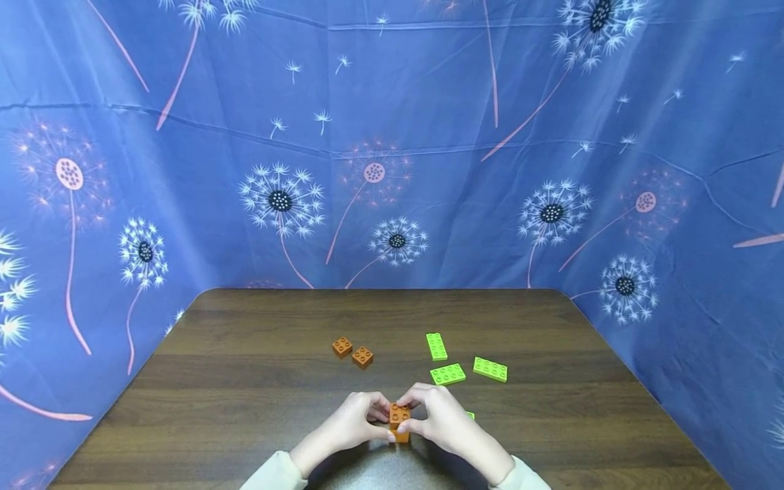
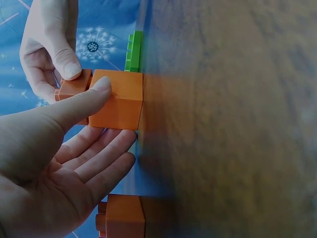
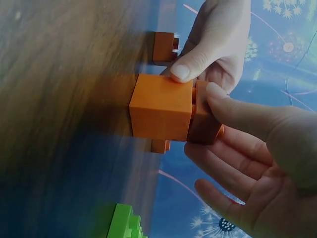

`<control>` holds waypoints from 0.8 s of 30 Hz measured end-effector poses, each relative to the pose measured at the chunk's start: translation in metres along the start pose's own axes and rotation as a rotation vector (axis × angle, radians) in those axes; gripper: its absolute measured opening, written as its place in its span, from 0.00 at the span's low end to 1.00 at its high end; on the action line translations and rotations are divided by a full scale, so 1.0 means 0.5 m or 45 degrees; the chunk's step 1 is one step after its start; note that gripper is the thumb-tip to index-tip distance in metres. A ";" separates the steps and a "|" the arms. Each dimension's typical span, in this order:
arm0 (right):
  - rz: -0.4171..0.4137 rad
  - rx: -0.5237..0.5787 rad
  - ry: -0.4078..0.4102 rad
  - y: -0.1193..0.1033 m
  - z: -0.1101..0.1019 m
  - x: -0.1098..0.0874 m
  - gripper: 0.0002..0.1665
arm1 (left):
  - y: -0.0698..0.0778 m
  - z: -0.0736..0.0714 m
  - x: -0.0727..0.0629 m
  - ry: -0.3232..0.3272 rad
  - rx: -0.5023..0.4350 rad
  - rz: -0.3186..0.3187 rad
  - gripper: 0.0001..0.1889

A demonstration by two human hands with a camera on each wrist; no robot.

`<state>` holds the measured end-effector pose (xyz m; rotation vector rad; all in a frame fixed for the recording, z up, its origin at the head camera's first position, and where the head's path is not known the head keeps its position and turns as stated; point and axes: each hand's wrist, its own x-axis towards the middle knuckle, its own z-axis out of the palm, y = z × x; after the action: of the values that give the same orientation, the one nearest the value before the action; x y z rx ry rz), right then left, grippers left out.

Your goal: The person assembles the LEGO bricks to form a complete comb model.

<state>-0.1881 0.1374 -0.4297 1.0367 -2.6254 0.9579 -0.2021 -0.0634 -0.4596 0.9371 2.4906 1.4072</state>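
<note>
Two orange building bricks stand one above the other near the front of the table. My left hand grips the lower brick, thumb on its near face and fingers at the far side. With thumb and fingers, my right hand pinches the upper brick, a darker orange one with studs on top. A narrow gap with studs in it shows between the two bricks in the right wrist view. The lower brick's base is right at the tabletop.
Two more orange bricks, one on the left and its neighbour, lie beyond the hands on the wooden table. Several flat green bricks lie to the right, one partly hidden by my right hand. A blue dandelion-print cloth hangs behind.
</note>
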 end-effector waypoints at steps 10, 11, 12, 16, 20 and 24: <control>0.068 0.025 -0.072 -0.014 -0.011 0.013 0.14 | -0.003 -0.001 0.000 -0.002 -0.006 -0.010 0.15; 0.070 0.028 -0.071 -0.014 -0.011 0.013 0.14 | -0.004 -0.002 0.000 -0.002 -0.009 -0.012 0.15; 0.069 0.035 -0.068 -0.015 -0.010 0.012 0.14 | -0.003 -0.002 0.000 -0.001 -0.009 -0.010 0.15; 0.058 0.055 -0.053 -0.012 -0.008 0.011 0.14 | -0.001 -0.001 -0.001 0.002 -0.010 -0.001 0.15; 0.063 0.084 -0.050 -0.006 -0.006 0.010 0.15 | 0.002 0.001 -0.001 -0.004 -0.017 0.014 0.16; 0.082 0.145 -0.064 0.000 -0.003 0.008 0.15 | 0.004 0.003 -0.003 -0.007 -0.016 0.033 0.16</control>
<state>-0.1911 0.1361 -0.4269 1.0197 -2.6874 1.1216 -0.1995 -0.0624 -0.4593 0.9733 2.4714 1.4244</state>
